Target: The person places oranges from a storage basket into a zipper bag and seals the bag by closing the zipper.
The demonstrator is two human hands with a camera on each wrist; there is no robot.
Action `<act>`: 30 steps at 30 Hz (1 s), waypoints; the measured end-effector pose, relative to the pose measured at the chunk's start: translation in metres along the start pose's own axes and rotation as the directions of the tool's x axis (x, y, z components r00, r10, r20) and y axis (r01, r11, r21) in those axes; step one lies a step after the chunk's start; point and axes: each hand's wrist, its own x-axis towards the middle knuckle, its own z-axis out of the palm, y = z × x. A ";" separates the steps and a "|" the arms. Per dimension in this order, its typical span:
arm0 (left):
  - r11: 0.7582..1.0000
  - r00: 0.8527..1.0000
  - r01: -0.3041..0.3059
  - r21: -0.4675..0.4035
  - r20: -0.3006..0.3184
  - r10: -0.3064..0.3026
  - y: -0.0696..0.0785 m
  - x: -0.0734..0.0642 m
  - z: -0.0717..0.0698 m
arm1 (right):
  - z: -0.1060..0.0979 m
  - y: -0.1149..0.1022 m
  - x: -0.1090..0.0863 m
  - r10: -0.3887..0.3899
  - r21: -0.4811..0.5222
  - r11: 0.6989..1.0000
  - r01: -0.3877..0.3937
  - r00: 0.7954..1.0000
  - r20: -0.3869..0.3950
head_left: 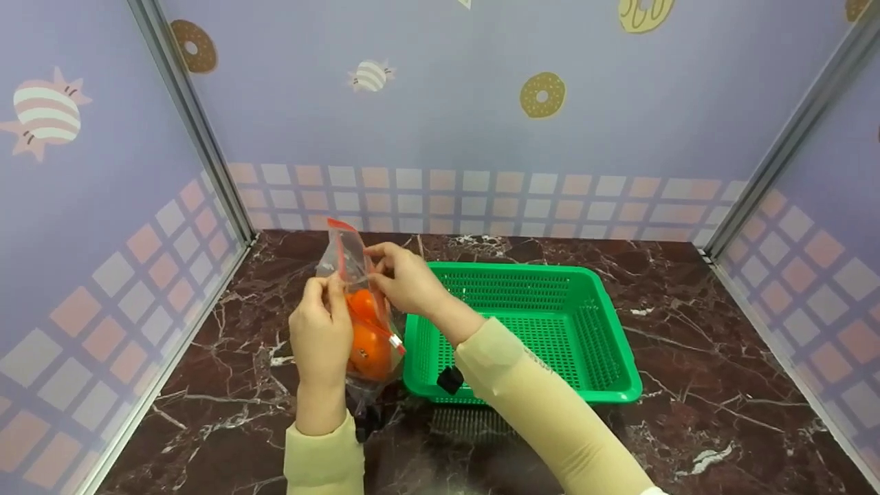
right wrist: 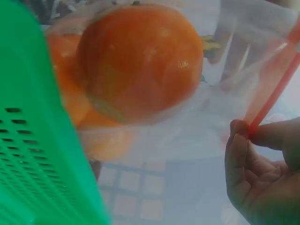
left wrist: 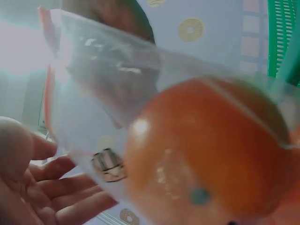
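A clear zip bag [head_left: 353, 265] with a red seal strip and a white slider stands upright left of the green basket. Several oranges [head_left: 371, 350] fill its lower part; one orange [left wrist: 206, 150] looms large in the left wrist view. At the bag's mouth, my left hand [head_left: 320, 333] pinches the near left edge between thumb and fingers. Opposite it, my right hand [head_left: 409, 282] holds the other edge; the right wrist view has its thumb and index finger [right wrist: 241, 129] pinching right at the red strip. The mouth gapes between the two hands.
A green plastic basket [head_left: 605, 330] with slotted walls sits right of the bag, under my right forearm. The dark marbled table [head_left: 694, 371] is bounded by patterned panels [head_left: 474, 124] at the back and both sides.
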 end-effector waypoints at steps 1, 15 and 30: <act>1.000 0.999 0.001 -0.011 0.039 0.000 0.000 0.000 0.000 | 0.001 0.002 0.000 0.004 0.018 1.000 -0.004 1.000 0.008; 0.991 0.950 -0.107 0.077 0.303 0.079 -0.012 0.003 0.008 | -0.004 0.014 -0.010 0.064 0.277 0.955 -0.104 0.987 0.147; 0.960 0.954 -0.248 0.128 0.207 0.219 -0.034 0.011 0.003 | -0.010 0.000 -0.066 0.092 -0.065 0.995 -0.081 0.980 0.175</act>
